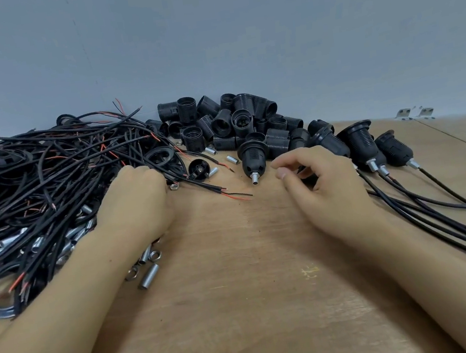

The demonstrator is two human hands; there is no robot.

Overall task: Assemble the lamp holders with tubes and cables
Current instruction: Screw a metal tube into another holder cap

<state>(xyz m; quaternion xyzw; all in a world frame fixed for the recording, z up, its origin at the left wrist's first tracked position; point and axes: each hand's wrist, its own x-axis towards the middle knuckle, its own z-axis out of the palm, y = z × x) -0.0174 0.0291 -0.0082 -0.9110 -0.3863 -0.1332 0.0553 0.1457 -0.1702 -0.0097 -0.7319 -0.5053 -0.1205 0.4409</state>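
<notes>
On the wooden tabletop (237, 264), the left hand (135, 201) reaches, fingers curled unreadably, into the tangled black cables (47, 171), while the open right hand (321, 182) hovers beside a black ribbed lamp holder with threaded metal tube (252, 156), seemingly awaiting its cable.

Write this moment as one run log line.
left hand: in cable pile | right hand: open, near tubed lamp holder | cable not yet fitted
</notes>
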